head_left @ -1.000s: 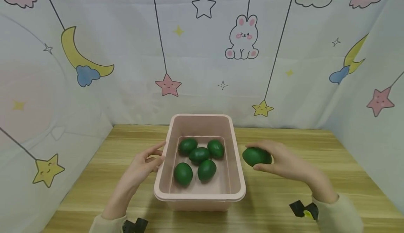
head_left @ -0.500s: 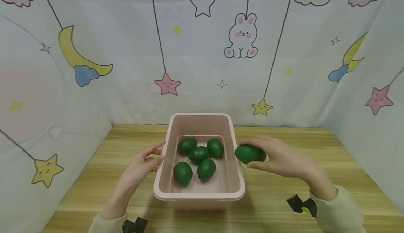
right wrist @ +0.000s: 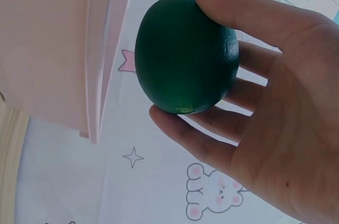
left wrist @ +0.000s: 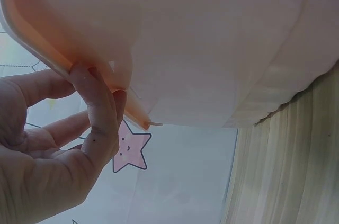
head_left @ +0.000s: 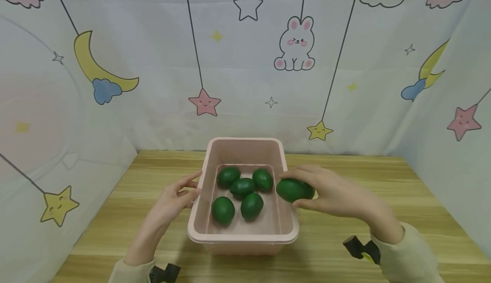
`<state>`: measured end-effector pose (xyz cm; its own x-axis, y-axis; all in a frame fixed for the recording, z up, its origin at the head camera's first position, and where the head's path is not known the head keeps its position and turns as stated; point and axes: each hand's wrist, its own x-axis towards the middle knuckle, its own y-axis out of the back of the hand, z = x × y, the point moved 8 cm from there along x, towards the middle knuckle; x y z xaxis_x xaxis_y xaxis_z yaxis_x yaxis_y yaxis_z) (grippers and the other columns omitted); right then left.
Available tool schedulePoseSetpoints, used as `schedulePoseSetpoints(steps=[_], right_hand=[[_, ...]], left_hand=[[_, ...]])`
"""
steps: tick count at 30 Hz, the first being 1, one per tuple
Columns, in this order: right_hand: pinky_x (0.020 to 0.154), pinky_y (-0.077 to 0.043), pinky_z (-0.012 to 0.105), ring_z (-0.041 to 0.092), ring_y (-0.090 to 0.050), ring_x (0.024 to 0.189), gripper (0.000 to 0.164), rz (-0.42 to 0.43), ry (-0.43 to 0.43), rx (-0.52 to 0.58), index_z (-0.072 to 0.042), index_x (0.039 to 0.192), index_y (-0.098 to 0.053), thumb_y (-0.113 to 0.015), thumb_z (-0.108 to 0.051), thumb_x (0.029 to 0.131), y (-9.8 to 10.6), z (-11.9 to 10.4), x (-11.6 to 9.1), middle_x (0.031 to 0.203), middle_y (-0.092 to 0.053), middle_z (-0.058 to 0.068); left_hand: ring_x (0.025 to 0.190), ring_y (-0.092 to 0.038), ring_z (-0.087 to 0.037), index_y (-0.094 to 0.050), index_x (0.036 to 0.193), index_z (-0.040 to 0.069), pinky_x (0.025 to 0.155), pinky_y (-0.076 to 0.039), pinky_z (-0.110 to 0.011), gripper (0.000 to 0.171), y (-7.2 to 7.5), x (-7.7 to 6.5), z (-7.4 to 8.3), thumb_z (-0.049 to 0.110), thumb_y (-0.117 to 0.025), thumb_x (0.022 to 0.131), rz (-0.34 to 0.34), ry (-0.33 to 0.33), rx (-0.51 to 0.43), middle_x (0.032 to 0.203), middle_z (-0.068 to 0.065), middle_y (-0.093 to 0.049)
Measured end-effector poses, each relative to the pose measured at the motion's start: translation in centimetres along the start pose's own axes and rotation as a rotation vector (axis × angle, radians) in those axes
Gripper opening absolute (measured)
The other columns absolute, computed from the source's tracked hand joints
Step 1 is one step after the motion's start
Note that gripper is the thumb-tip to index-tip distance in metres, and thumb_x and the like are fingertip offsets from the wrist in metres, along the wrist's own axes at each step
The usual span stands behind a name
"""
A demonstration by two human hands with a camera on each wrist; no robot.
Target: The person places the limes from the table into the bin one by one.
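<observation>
A pale pink plastic box [head_left: 245, 238] stands on the wooden table, with several dark green avocados [head_left: 242, 188] lying on its floor. At its left side my left hand [head_left: 172, 200] holds the rim from outside; the left wrist view shows bent fingers [left wrist: 98, 115] with their tips at the lip. My right hand [head_left: 330, 193] grips one more avocado [head_left: 293, 190] between thumb and fingers, above the box's right rim. In the right wrist view this avocado [right wrist: 183, 54] shows a smooth dark skin with a small yellowish stem spot near its lower end.
The wooden table [head_left: 345, 249] extends to both sides of the box. Behind it hangs a pale curtain [head_left: 245, 70] printed with stars, moons and rabbits, which also closes in the left and right sides. Small dark devices [head_left: 362, 249] sit at both sleeve cuffs.
My right hand has moved left with its avocado, from beside the box to above its right rim. My left hand and the avocados inside the box have stayed put.
</observation>
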<state>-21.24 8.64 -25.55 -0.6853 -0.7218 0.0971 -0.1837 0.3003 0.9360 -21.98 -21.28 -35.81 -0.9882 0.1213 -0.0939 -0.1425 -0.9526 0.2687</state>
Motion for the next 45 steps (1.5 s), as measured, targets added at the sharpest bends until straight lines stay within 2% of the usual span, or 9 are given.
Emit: schedulePoseSetpoints(steps=[6,10,17,22,30,45], right_hand=[[0.096,-0.05,0.034,0.008,-0.052,0.118,0.05,-0.017,0.017,-0.018,-0.032,0.131,-0.053,-0.073,-0.031,0.085,-0.2,-0.8,0.5,0.132,-0.055,-0.012],[0.096,-0.05,0.037,0.012,-0.053,0.119,0.051,-0.043,0.032,-0.019,-0.029,0.132,-0.053,-0.073,-0.028,0.085,-0.6,-1.3,0.8,0.133,-0.055,-0.008],[0.098,-0.05,0.034,0.009,-0.051,0.122,0.05,-0.093,0.003,-0.033,-0.03,0.132,-0.054,-0.071,-0.036,0.086,-1.1,-2.0,1.1,0.135,-0.053,-0.009],[0.102,-0.048,0.037,0.013,-0.05,0.128,0.05,-0.117,0.027,-0.043,-0.031,0.133,-0.054,-0.071,-0.038,0.085,-1.8,-2.4,1.5,0.138,-0.053,-0.007],[0.098,-0.049,0.036,0.011,-0.053,0.117,0.048,-0.15,0.112,-0.067,-0.027,0.131,-0.056,-0.071,-0.034,0.086,-3.0,-3.2,2.2,0.128,-0.057,-0.007],[0.096,-0.049,0.033,0.009,-0.055,0.109,0.047,-0.244,0.12,-0.095,-0.023,0.13,-0.057,-0.071,-0.031,0.086,-4.7,-3.3,3.2,0.119,-0.058,-0.009]], left_hand=[[0.098,-0.064,-0.014,-0.037,0.148,0.012,0.08,-0.054,-0.026,0.055,0.0,0.0,0.0,0.02,-0.056,0.097,-0.003,-0.002,-0.008,0.13,-0.022,-0.046],[0.098,-0.064,-0.014,-0.037,0.148,0.012,0.08,-0.054,-0.026,0.055,0.0,0.0,0.0,0.02,-0.056,0.097,-0.004,-0.002,-0.009,0.13,-0.022,-0.046],[0.102,-0.065,-0.017,-0.037,0.148,0.013,0.08,-0.054,-0.025,0.055,0.0,-0.1,0.0,0.022,-0.056,0.097,0.002,0.004,0.008,0.131,-0.021,-0.046],[0.102,-0.065,-0.016,-0.037,0.149,0.013,0.08,-0.054,-0.025,0.056,0.0,-0.1,-0.1,0.023,-0.057,0.097,0.0,0.004,0.004,0.131,-0.02,-0.046],[0.1,-0.065,-0.017,-0.037,0.148,0.013,0.079,-0.054,-0.026,0.055,0.0,-0.1,-0.1,0.021,-0.056,0.097,0.002,-0.001,-0.002,0.132,-0.021,-0.046],[0.102,-0.064,-0.019,-0.038,0.148,0.013,0.078,-0.054,-0.026,0.055,0.1,-0.1,-0.1,0.021,-0.056,0.097,0.009,-0.005,0.005,0.132,-0.021,-0.046]])
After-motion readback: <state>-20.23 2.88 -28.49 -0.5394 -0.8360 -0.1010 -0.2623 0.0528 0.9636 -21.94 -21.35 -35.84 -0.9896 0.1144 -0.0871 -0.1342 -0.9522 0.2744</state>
